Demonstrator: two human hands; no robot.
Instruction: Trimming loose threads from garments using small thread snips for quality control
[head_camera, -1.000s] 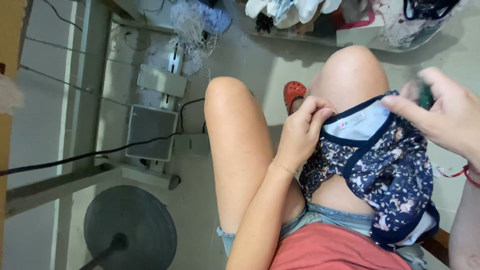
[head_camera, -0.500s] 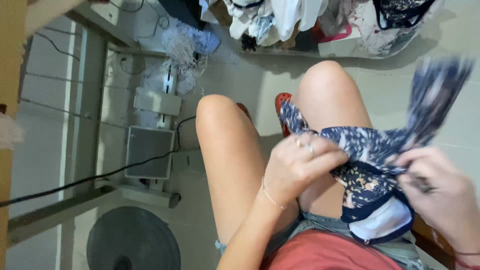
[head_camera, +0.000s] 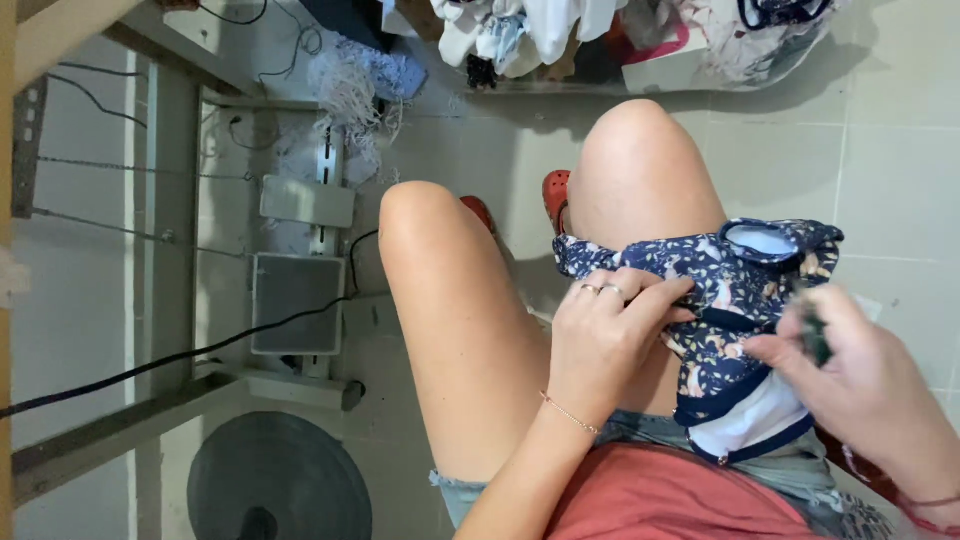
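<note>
A small dark blue garment (head_camera: 735, 290) with a pale floral print and a white lining lies bunched over my right thigh. My left hand (head_camera: 610, 335), with rings on two fingers and a thin bracelet at the wrist, pinches the garment's edge near its middle. My right hand (head_camera: 850, 375) grips the garment's lower right part and also holds a small dark green tool, blurred, between the fingers. I am seated, with both bare knees pointing away from me.
A grey treadle pedal (head_camera: 292, 303) and metal frame of a sewing table (head_camera: 120, 440) stand at the left, with a black cable (head_camera: 150, 365) across them. A round dark disc (head_camera: 280, 480) sits below. Piled clothes (head_camera: 600, 35) lie on the tiled floor beyond my knees.
The garment, held up and stretched to the right half a second ago, has come down and bunched on my thigh. Both hands have shifted their grip closer together on it.
</note>
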